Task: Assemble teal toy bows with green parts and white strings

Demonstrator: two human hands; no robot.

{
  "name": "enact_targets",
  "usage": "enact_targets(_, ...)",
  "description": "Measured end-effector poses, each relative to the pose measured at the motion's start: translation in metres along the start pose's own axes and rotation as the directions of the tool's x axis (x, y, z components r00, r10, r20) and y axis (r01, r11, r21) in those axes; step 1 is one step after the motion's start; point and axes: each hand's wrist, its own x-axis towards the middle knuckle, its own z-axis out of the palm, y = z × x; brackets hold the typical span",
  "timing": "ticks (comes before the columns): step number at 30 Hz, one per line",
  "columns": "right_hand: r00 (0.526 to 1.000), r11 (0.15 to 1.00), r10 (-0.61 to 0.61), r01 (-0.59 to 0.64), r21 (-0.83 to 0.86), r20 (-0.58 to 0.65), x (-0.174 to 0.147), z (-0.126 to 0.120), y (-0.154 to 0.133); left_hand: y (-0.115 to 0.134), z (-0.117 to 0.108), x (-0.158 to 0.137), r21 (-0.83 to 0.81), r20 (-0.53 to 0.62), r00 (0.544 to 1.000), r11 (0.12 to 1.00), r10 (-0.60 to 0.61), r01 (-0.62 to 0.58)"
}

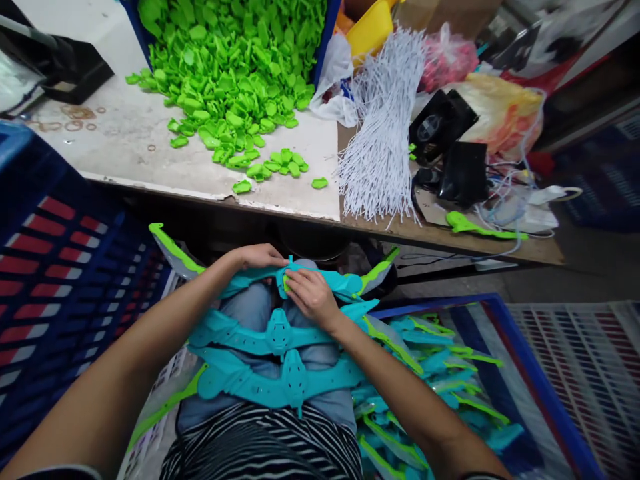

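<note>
A teal plastic toy bow (345, 285) with green-edged tips lies across my knees. My left hand (261, 256) grips it just left of its centre, fingertips by a small upright teal peg. The bent fingers of my right hand (311, 293) press a small green plastic piece (286, 283) at the bow's middle, partly covering it. Closer to my body, a second toy bow (277, 331) and a third toy bow (294, 381) rest on my lap, with slotted centre parts facing up. My forearms hide portions of them.
Loose green pieces (240, 100) spill from a blue bin onto the worktable (120, 157). White cords (383, 127) hang over its edge beside black boxes (465, 173). A blue crate (540, 380) of bows stands right; another blue crate (75, 267) stands left.
</note>
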Motion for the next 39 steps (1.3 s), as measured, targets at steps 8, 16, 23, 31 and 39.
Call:
enact_targets(8, 0.945, 0.938, 0.324, -0.315, 0.145, -0.041, -0.005, 0.015, 0.009, 0.006, 0.007, -0.001, 0.199, -0.027, 0.995, 0.976, 0.097, -0.090)
enact_targets(16, 0.809, 0.806, 0.576, -0.586, 0.083, 0.115, 0.008, 0.019, 0.004, 0.009, 0.013, 0.000, 0.469, -0.185, 0.967, 0.881, 0.175, -0.069)
enact_targets(23, 0.890, 0.867, 0.448, -0.455, 0.205, 0.081, 0.007, -0.017, 0.009, -0.011, 0.048, -0.028, 0.882, -0.216, 0.864, 0.470, 0.454, -0.027)
enact_targets(31, 0.658, 0.656, 0.695, -0.745, -0.120, -0.289, 0.041, -0.108, 0.118, -0.076, 0.065, -0.042, 0.988, -0.154, 0.593, 0.124, 0.790, 0.091)
enact_targets(39, 0.693, 0.690, 0.719, -0.721, 0.066, 0.062, 0.009, -0.139, 0.116, -0.048, 0.076, -0.065, 0.959, -0.125, 0.584, 0.248, 0.802, -0.136)
